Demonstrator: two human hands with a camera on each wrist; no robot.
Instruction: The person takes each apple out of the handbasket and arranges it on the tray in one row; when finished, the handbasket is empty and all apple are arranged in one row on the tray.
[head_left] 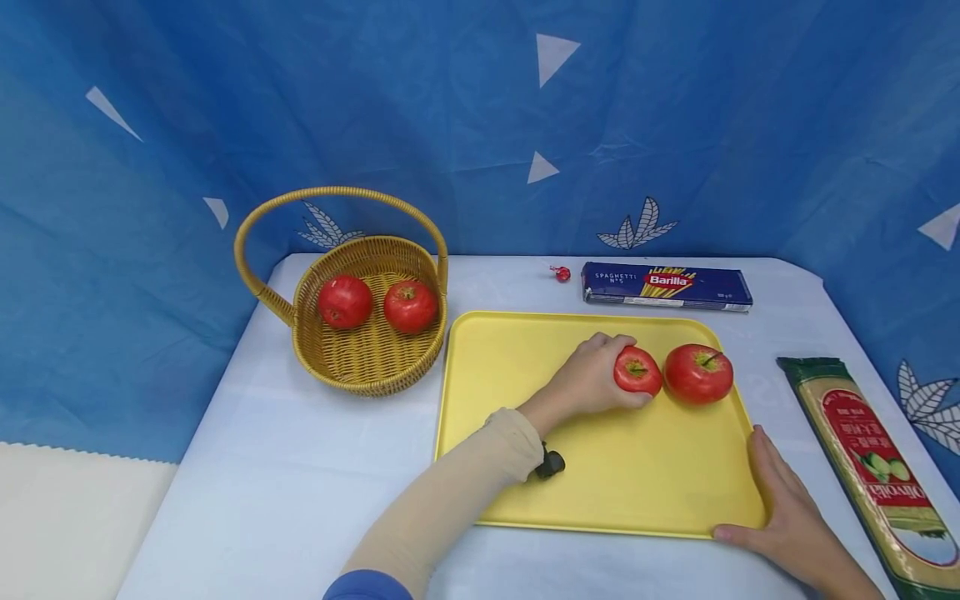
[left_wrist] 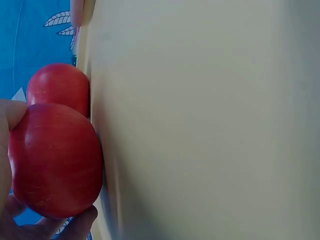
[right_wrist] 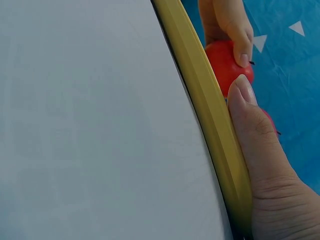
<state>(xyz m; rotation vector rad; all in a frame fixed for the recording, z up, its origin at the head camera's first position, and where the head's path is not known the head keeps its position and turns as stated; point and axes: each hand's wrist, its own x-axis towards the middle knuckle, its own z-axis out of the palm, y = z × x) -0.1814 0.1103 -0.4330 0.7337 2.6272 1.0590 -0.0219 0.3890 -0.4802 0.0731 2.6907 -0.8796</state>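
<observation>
The left hand (head_left: 592, 382) has its fingers and thumb curled round an apple (head_left: 637, 372), gripping it from the side. This apple is above the right half of a yellow tray (head_left: 585, 500); whether it rests on the tray I cannot tell. It is roundish, its stem end facing up and the stem tilting to the right.

Just beside it on the right, inside the tray near the right rim, sits a second apple (head_left: 699, 377), its stem slanting up and right. The right hand (head_left: 783, 518) lies spread at the tray's near right corner, fingers fairly straight along the outside, thumb against the rim.

The tray's long side runs left to right. Left of it stands a round wicker basket (head_left: 363, 362), handle up, with two apples (head_left: 410, 307) side by side inside.

Behind the tray lies a spaghetti box (head_left: 667, 286), lengthwise left to right. Right of the tray, a pasta packet (head_left: 873, 467) slants from back left to near right.
</observation>
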